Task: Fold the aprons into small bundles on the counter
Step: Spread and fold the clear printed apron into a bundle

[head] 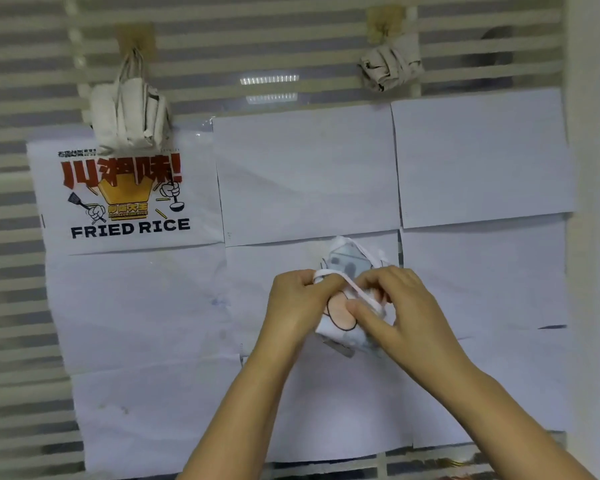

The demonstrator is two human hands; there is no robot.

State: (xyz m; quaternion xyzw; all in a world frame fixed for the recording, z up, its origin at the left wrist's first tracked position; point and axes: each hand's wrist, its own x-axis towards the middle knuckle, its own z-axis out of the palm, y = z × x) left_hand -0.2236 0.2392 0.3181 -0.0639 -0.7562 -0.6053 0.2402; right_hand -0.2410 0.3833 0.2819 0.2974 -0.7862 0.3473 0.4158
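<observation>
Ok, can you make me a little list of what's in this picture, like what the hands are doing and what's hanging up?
left hand: grips the apron bundle from the left
right hand: grips the same bundle from the right, thumb on its front
apron bundle: small, white with a cartoon print, a white strap across it
hanging left: cream cloth bundle on a hook
hanging right: tighter cream bundle on a hook
poster: says FRIED RICE
backdrop: white paper sheets over slats
</observation>
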